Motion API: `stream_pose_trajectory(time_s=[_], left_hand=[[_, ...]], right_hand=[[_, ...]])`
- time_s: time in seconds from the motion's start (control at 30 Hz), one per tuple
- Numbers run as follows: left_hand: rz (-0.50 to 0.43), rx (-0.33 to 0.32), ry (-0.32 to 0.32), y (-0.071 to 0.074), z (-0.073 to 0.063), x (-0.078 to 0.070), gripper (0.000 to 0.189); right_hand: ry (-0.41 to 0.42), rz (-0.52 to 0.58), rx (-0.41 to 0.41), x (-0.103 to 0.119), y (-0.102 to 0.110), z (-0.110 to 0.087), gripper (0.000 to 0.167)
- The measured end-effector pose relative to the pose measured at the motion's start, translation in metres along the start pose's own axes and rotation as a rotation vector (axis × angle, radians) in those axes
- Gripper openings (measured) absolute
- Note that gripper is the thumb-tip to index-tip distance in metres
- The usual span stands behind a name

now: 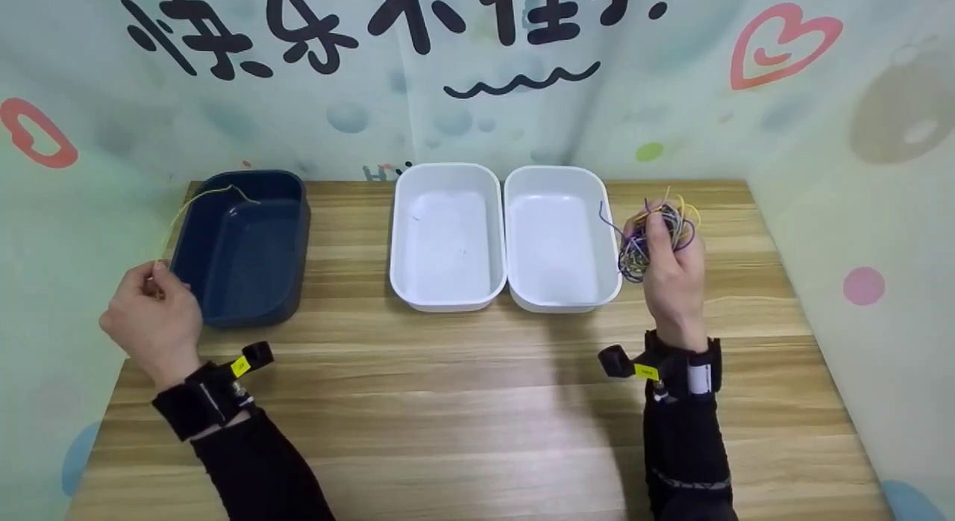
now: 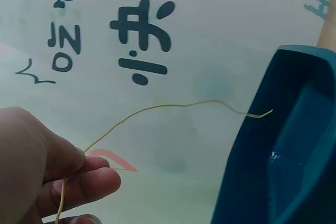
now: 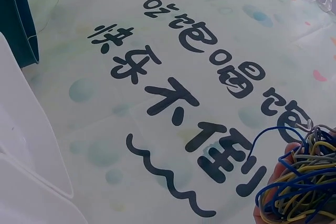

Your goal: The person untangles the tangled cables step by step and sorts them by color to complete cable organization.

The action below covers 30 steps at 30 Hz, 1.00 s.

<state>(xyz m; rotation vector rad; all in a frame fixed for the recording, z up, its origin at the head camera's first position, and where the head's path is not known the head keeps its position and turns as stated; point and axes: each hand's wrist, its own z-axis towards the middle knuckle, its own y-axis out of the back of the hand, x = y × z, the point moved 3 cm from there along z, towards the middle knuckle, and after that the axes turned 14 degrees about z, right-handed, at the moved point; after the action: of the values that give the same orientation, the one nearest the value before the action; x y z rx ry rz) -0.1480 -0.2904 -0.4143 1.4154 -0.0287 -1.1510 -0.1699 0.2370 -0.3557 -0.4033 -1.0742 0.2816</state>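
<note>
My left hand [image 1: 155, 316] pinches a thin yellow wire [image 2: 181, 105] between thumb and fingers, just left of the dark blue bin [image 1: 295, 282]. The wire arcs upward from the fingertips, and its bent free end hangs over that bin. At the right, my right hand [image 1: 671, 275] grips a tangled bundle of wires [image 1: 636, 256] beside the right white bin [image 1: 563, 304]. Blue, yellow and grey strands show in the bundle [image 3: 302, 187] in the right wrist view. A few loose ends stick out of it.
The left white bin [image 1: 448, 306] stands against the right white one, with small dark specks on its floor. All bins sit along the back of a wood-grain table [image 1: 462, 401]. A printed cloth backdrop [image 1: 358, 118] rises behind and at both sides.
</note>
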Motion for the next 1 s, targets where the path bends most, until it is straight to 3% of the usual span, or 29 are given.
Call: stream_pose_trajectory(time_s=[0.1,0.3,0.43,0.7,0.87,1.0], left_hand=[[0.031,0.037,-0.051,-0.010,-0.002,-0.005,0.039],[0.101,0.114,-0.214,-0.033,-0.005,-0.020,0.039],[0.162,0.192,-0.258,-0.046,-0.005,-0.023,0.037],[0.219,0.338,-0.466,-0.065,0.010,-0.033,0.030],[0.280,0.469,-0.481,-0.076,0.016,-0.027,0.030],[0.316,0.537,-0.495,-0.082,0.017,-0.022,0.029]], right_hand=[[0.016,-0.013,0.018,-0.001,0.000,0.001,0.013],[0.018,-0.062,0.044,-0.002,-0.002,0.001,0.014],[0.013,-0.098,0.059,-0.003,-0.004,0.001,0.015],[0.011,-0.128,0.065,-0.004,-0.006,0.000,0.014],[-0.011,-0.095,0.067,-0.006,-0.008,-0.001,0.013],[-0.060,0.032,0.076,-0.007,-0.009,-0.001,0.013]])
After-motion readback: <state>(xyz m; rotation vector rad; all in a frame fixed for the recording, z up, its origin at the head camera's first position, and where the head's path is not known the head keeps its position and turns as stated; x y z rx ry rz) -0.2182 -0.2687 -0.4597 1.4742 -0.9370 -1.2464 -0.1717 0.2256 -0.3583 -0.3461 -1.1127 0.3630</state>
